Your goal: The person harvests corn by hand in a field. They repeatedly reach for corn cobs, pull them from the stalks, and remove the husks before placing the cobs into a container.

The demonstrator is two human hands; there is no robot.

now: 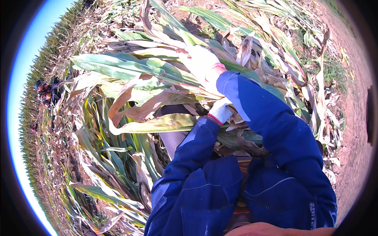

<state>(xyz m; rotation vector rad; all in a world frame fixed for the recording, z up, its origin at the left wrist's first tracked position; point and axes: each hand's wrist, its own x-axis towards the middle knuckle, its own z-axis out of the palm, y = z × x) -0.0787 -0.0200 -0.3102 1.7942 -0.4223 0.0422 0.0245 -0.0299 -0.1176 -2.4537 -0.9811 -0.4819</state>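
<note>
A large bundle of leafy maize stalks point(153, 70) lies across the space in front of the person, its green and browning blades fanning out to the left. Both of the person's hands are at its near right side. The right hand point(202, 65), in a white glove, lies over the top of the stalks; glare washes out the fingers, so how tightly they close cannot be told. The gloved left hand point(221, 111) is lower and nearer the body, its fingers lost among the leaves, and its grip cannot be told either.

The step in hand appears to be gathering the stalks together, with one hand above and one below. The next move probably calls for a firm hold on the stems rather than the loose blades, and for both hands to work together.

Around this, standing maize point(55, 43) edges the field at far left, and bare soil point(356, 118) runs down the right. A second heap of stalks point(118, 161) lies below the bundle at left. The person's trouser leg point(173, 139) shows beneath the overhanging leaves and may get in the way. A long yellowing leaf point(157, 124) trails just beside the left cuff and could snag. Smallest, another person point(47, 94) appears well apart at far left.
</note>
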